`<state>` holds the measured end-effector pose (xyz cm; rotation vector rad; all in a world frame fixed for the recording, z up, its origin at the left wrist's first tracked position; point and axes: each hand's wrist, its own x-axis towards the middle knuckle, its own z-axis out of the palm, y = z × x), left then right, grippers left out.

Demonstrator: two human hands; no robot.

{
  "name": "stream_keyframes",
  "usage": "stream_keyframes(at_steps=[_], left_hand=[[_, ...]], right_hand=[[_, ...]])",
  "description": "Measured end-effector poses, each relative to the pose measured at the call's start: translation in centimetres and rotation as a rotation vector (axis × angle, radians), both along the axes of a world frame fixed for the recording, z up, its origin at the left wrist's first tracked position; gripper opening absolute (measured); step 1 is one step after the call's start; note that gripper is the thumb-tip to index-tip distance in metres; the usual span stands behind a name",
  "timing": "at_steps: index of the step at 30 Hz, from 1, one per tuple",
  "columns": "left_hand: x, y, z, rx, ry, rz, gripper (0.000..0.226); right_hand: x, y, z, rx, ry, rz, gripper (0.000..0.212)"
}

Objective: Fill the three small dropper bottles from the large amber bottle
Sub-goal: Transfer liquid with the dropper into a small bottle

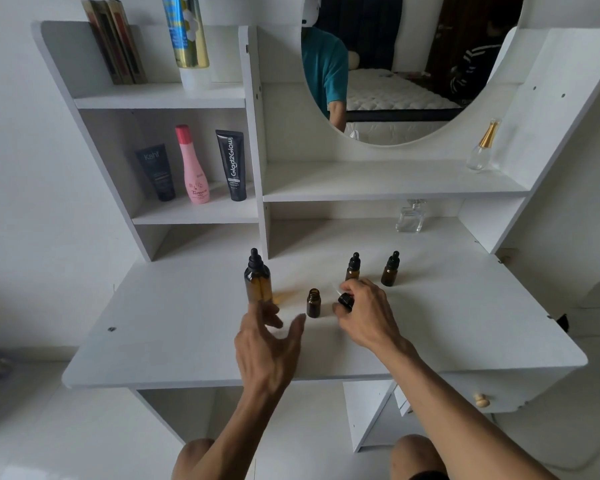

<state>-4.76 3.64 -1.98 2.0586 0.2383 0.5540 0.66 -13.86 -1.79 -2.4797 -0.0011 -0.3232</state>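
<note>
The right hand [364,313] pinches a black dropper cap [346,301], while the left hand [269,344] hovers spread and empty. Between them the uncapped small bottle [313,302] stands open, contents unclear. The large amber bottle [257,278] stands capped just beyond the left hand's fingers; two capped small bottles [353,266] [390,269] stand toward the surface's [160,327] back edge.

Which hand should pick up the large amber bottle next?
Left. The left hand is open and empty, just in front of the large amber bottle. The right hand already holds the dropper cap.
</note>
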Motion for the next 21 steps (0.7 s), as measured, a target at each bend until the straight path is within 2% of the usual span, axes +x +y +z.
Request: stream_keyframes(at_steps=[4,7,10,13,15,19,21], left_hand=[[1.4,1.4,0.9,-0.027,-0.036,0.129,0.056],[3.1,2.3,0.7,-0.071,0.02,0.076,0.08],[4.2,2.7,0.2,-0.089,0.08,-0.004,0.089],[4.7,2.9,-0.1,-0.119,0.084,-0.04,0.084],[4.9,3.0,-0.2,-0.127,0.071,-0.046,0.072],[5.0,2.8,-0.2,-0.15,0.047,-0.056,0.051],[5.0,2.9,-0.2,-0.161,0.035,-0.057,0.047]], right_hand=[[-0.1,-0.2,0.2,-0.028,0.016,0.015,0.04],[-0.2,-0.2,0.4,-0.041,0.013,0.017,0.041],[-0.3,-0.3,0.9,-0.06,0.026,0.019,0.043],[-0.7,-0.3,1.7,-0.095,0.014,0.02,0.042],[-0.9,0.3,2.8,-0.105,-0.044,0.02,0.039],[-0.8,3.1,6.3,-0.032,-0.196,0.097,0.032],[-0.4,5.1,8.1,-0.006,-0.193,0.167,0.033]])
